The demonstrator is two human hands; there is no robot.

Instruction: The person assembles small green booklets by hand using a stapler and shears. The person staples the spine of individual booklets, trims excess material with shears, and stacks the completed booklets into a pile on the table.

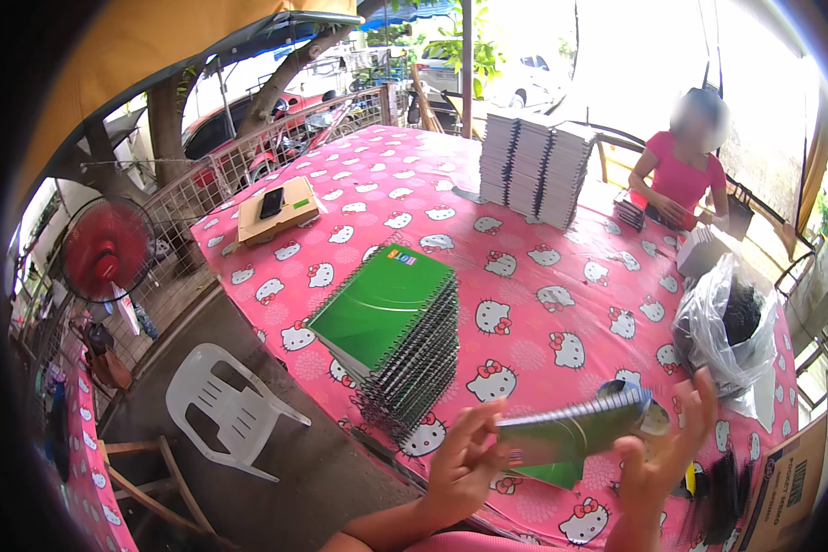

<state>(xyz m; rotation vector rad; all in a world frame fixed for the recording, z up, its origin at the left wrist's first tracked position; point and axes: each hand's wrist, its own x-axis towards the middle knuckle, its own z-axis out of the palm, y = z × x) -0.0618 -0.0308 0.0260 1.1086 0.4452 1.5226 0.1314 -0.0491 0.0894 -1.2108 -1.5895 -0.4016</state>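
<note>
I have a green spiral notebook (570,434) held up between both hands, just above the near edge of the pink patterned table (524,276). My left hand (465,465) has its fingers spread against the notebook's left end, thumb side underneath as far as I can tell; my right hand (658,460) pinches the right end, fingers raised above the cover and thumb below it. The notebook looks light and thin, and I judge it will flex across the covers but stay stiff along the wire binding, so the spine edge is the firmer place to grip. The cover appears glossy, so a flat pinch could slide; holding at both short ends, as now, seems steadier. Up and to the left of my left hand stands a leaning stack of green notebooks (391,336), which I judge heavy as a whole and ready to slip sideways. Above my right hand sits a clear plastic bag (722,331) with dark contents, and right of it a cardboard box (787,488). Far beyond both hands another person (685,170) works beside tall notebook piles (535,170).
</note>
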